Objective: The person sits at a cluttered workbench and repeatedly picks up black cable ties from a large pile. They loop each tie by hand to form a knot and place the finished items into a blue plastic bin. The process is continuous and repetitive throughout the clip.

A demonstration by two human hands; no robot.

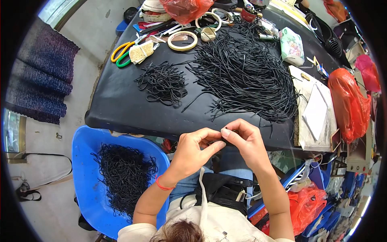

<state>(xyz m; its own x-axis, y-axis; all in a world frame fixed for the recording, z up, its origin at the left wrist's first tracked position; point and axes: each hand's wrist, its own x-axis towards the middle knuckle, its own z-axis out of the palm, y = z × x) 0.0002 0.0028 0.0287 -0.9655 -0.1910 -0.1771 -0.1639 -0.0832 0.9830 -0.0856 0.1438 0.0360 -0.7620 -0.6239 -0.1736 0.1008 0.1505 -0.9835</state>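
Observation:
My left hand (196, 148) and my right hand (245, 142) meet in front of the table's near edge, thumbs and fingertips pinched together. Between them shows a small dark bit of black cord (226, 128), mostly hidden by the fingers. Beyond the hands, a large heap of straight black cords (250, 76) spreads over the black-covered table (121, 103). To its left sits a smaller pile of looped black cords (163, 84). A blue tub (82, 161) at my left holds a tangled mass of looped black cords (121, 173).
Scissors (125, 53) with orange and green handles, a cream tape roll (182, 40) and a tissue pack (291, 46) lie toward the back. A pale board (318, 109) with white paper borders the heap's right side. Red plastic bags (348, 105) hang at the right.

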